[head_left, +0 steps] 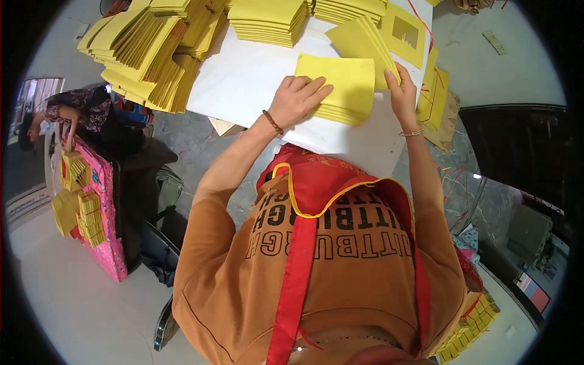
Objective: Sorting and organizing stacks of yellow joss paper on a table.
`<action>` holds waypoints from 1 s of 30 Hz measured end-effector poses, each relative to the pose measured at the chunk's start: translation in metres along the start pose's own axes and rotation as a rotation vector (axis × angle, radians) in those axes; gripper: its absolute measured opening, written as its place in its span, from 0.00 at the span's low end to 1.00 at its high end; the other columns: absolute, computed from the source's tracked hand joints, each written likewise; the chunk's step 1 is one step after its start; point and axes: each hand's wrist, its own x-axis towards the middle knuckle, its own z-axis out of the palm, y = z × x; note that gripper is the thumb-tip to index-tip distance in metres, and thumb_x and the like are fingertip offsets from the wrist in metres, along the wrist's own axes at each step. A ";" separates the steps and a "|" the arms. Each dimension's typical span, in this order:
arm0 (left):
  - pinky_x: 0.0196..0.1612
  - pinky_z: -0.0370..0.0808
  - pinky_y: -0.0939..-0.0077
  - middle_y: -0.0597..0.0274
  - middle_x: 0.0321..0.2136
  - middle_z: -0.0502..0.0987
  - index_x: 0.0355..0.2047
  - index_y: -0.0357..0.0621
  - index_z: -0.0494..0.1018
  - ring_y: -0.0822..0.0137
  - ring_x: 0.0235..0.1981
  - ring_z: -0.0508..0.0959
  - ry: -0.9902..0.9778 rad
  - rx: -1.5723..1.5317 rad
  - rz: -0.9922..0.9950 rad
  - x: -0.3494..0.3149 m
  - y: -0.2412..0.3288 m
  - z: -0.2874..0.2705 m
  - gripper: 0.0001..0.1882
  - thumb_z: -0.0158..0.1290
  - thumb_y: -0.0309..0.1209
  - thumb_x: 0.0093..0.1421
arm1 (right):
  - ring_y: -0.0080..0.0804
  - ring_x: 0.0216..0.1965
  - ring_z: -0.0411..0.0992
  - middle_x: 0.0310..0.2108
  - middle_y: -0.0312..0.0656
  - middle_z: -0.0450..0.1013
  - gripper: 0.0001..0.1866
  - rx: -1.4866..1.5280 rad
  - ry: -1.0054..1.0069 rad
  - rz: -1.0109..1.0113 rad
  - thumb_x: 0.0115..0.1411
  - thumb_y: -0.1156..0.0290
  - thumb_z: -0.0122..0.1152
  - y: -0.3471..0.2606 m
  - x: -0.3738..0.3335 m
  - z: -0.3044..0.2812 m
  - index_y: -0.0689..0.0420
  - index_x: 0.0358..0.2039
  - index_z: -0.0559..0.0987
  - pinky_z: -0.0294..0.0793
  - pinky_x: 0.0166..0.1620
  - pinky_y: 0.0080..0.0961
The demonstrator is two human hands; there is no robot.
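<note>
On the white table (216,79), a stack of yellow folded papers (350,82) lies in front of me. My left hand (298,100) rests on its left side, fingers stretched out flat across the top sheet. To the right of the stack, my right hand (403,91) grips a thin bundle of yellow folded papers (365,45) by its lower right edge, thumb on the near face. That bundle is tilted up and leans away from the stack. How many sheets it has cannot be told.
Tall piles of yellow papers (143,52) crowd the table's left end, and further stacks (267,21) line the far side. A yellow sheet with a cut-out window (404,36) lies far right. A person (85,112) bends over a pink-covered table (100,201) at left.
</note>
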 end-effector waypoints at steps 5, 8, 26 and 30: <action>0.34 0.63 0.76 0.70 0.40 0.73 0.41 0.50 0.71 0.72 0.33 0.71 -0.068 -0.026 0.033 -0.003 0.000 0.008 0.21 0.54 0.29 0.43 | 0.25 0.36 0.71 0.36 0.45 0.75 0.20 -0.032 0.116 -0.080 0.59 0.63 0.54 0.003 0.011 -0.010 0.64 0.47 0.71 0.69 0.40 0.22; 0.33 0.63 0.76 0.70 0.40 0.73 0.42 0.50 0.71 0.72 0.33 0.70 -0.056 -0.024 0.024 0.000 0.001 0.011 0.21 0.54 0.29 0.44 | 0.25 0.34 0.72 0.35 0.45 0.75 0.20 -0.086 0.204 -0.092 0.59 0.63 0.54 -0.004 0.016 -0.018 0.65 0.46 0.71 0.69 0.38 0.23; 0.46 0.67 0.61 0.51 0.34 0.75 0.36 0.37 0.74 0.48 0.41 0.70 -0.253 -0.629 -0.201 -0.028 -0.004 0.006 0.15 0.50 0.37 0.56 | 0.35 0.38 0.72 0.38 0.39 0.73 0.19 -0.560 -0.155 -0.822 0.43 0.72 0.65 -0.023 -0.061 0.028 0.54 0.39 0.76 0.70 0.42 0.31; 0.48 0.66 0.68 0.53 0.37 0.76 0.39 0.35 0.73 0.60 0.44 0.72 -0.139 -1.029 -0.741 -0.062 0.003 0.012 0.18 0.48 0.39 0.57 | 0.33 0.45 0.68 0.42 0.36 0.70 0.19 -0.556 -0.225 -0.779 0.43 0.71 0.63 -0.019 -0.066 0.027 0.50 0.40 0.75 0.65 0.46 0.32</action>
